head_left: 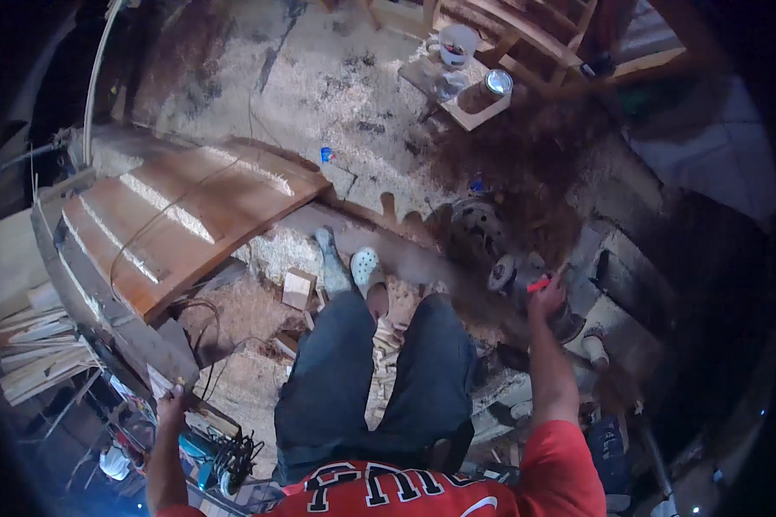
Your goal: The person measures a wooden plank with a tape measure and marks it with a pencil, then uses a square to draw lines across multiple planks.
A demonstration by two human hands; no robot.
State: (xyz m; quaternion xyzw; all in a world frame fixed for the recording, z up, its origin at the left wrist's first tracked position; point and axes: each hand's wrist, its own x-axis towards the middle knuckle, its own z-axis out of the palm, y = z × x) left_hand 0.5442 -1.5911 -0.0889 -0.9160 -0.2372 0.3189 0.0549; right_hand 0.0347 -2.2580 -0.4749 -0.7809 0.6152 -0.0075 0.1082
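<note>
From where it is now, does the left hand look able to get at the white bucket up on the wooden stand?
Probably not: the left hand grips a workbench edge low left; the white bucket sits far across the sawdust floor.

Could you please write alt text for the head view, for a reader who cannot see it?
Seen from above, a person stands in a sawdust-covered workshop, right hand holding a small red object by a round metal machine part, left hand resting on the corner of a workbench that bears a wooden panel.
</note>
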